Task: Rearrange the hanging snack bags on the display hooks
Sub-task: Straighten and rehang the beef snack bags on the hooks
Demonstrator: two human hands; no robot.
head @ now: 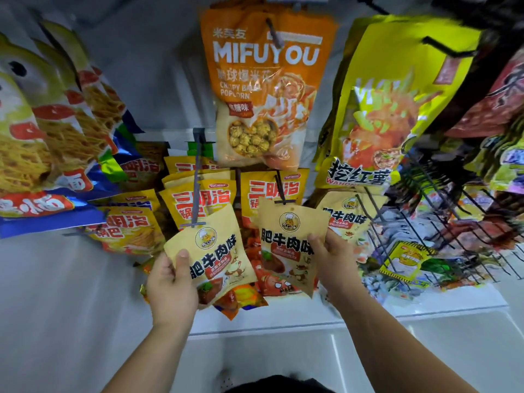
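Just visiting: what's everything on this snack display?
popcorn bag: at least one, orange, top centre hook
sweet-potato bag: at least one, yellow, upper right
noodle bags: several, yellow and blue, left
crisp bags: several, orange-yellow, middle row
left tan bag: one, tan, lower centre
right tan bag: one, tan, beside it
third tan bag: one, tan, further right
wire rack: one, black, far right
left hand: one, pinches left tan bag
right hand: one, pinches right tan bag
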